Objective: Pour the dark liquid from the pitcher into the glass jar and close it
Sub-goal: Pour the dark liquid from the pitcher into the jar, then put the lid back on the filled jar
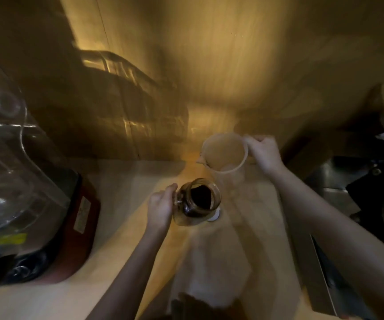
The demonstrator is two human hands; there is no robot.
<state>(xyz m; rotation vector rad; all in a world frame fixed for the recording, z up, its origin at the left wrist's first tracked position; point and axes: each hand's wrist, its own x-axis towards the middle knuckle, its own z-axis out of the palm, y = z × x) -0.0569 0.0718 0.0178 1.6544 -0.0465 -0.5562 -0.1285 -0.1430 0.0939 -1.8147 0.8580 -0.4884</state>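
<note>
Gripped at its handle by right hand [263, 153], pitcher [224, 153] upright near bench back edge; left hand [161, 205] clasping open, dark-filled glass jar [198, 200] just in front.

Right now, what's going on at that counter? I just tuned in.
A person is working at a wooden counter. The left hand grips the glass jar, which is open and holds dark liquid. The right hand holds the pitcher by its handle, upright and apparently empty. A white lid seems to lie behind the jar, not yet on. The picture is motion-blurred.
</note>
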